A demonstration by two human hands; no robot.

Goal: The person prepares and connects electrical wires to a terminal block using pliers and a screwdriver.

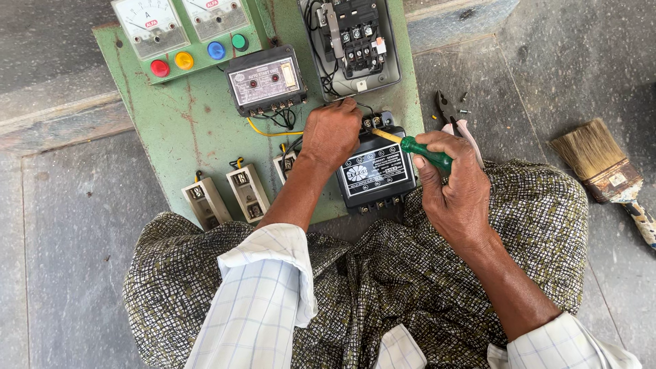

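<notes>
My right hand [454, 188] grips a screwdriver [418, 149] with a green handle and yellow shaft. Its tip points at the top terminals of a black box-shaped unit [374, 172] on a green board [184, 130]. My left hand [331, 131] rests on the board just left of those terminals, fingers curled over black wires; what the fingertips pinch is hidden. A yellow wire [273, 132] runs left from under that hand.
The board carries two white dial meters [149, 26], red, yellow, blue and green buttons [184, 60], a black relay box [265, 80], an open grey switch enclosure [355, 41] and white fuse holders [247, 193]. Pliers [448, 109] and a paintbrush [605, 171] lie on the stone floor.
</notes>
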